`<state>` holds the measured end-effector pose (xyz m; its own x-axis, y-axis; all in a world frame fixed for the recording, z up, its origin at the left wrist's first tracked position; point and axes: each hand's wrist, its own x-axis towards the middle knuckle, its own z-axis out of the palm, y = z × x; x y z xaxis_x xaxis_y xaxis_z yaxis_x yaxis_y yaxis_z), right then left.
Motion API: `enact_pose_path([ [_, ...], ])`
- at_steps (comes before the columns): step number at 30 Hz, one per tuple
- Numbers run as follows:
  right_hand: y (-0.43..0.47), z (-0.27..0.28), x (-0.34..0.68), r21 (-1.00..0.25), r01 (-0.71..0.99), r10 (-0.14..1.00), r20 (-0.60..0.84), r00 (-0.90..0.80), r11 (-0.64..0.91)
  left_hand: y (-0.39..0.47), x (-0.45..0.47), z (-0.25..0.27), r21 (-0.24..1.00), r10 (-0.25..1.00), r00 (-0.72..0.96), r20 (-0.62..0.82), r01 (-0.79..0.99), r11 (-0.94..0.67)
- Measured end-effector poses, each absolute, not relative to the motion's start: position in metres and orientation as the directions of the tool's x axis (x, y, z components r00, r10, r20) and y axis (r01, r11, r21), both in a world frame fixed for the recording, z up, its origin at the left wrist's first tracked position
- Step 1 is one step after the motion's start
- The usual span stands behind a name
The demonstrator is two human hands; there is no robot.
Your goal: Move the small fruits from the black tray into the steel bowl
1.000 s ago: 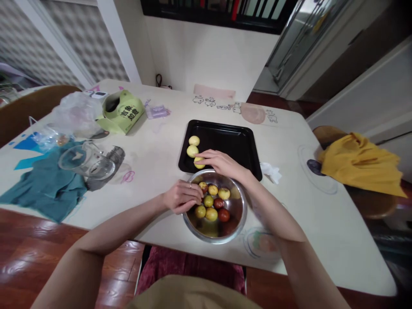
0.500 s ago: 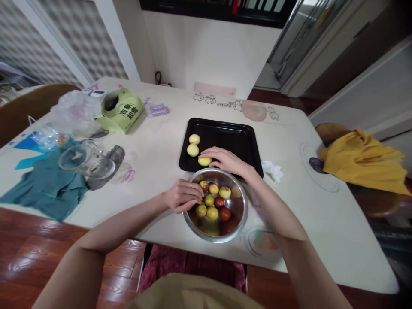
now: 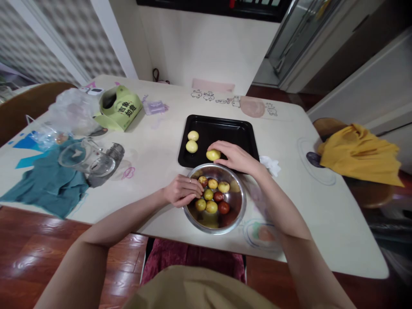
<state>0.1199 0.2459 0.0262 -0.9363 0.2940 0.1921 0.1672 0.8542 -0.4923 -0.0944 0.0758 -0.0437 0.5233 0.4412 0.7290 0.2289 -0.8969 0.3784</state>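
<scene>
My right hand (image 3: 232, 155) is curved round a yellow egg-shaped fruit (image 3: 213, 155) over the near part of a black baking tray (image 3: 236, 123). Two pale yellow fruits (image 3: 192, 146) lie at the tray's left side. In front of the tray stands a round metal bowl (image 3: 215, 231) with several yellow and reddish-brown fruits (image 3: 211, 207) inside. Over the bowl's left rim, my left hand (image 3: 183, 190) has its fingers bent and gripping; their tips dip inside beside the fruits and are partly hidden.
To the left are a clear glass pitcher (image 3: 88, 159), a teal cloth (image 3: 48, 180), a green paper box (image 3: 119, 108) and a plastic bag (image 3: 72, 109). A crumpled tissue (image 3: 270, 165) lies right of the tray. A yellow cloth (image 3: 358, 156) hangs over a chair at the right.
My right hand has shifted right with the yellow fruit, away from the two pale ones. My left hand stays at the bowl's rim. The camera view has tilted slightly.
</scene>
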Motion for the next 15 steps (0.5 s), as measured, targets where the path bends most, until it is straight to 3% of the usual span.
enact_pose_path([
  [7, 0.189, 0.064, 0.13, -0.311, 0.106, 0.131, 0.06, -0.99, 0.944, 0.076, -0.096, -0.048, 0.356, 0.432, 0.513, 0.742, 0.246, -0.902],
  [11, 0.173, 0.06, 0.125, -0.309, 0.094, 0.085, -0.042, -0.996, 0.946, 0.075, -0.098, -0.05, 0.342, 0.423, 0.509, 0.749, 0.25, -0.906],
  [15, 0.17, 0.055, 0.121, -0.35, 0.096, 0.088, -0.038, -0.995, 0.932, 0.075, -0.098, -0.05, 0.336, 0.422, 0.502, 0.755, 0.256, -0.906],
])
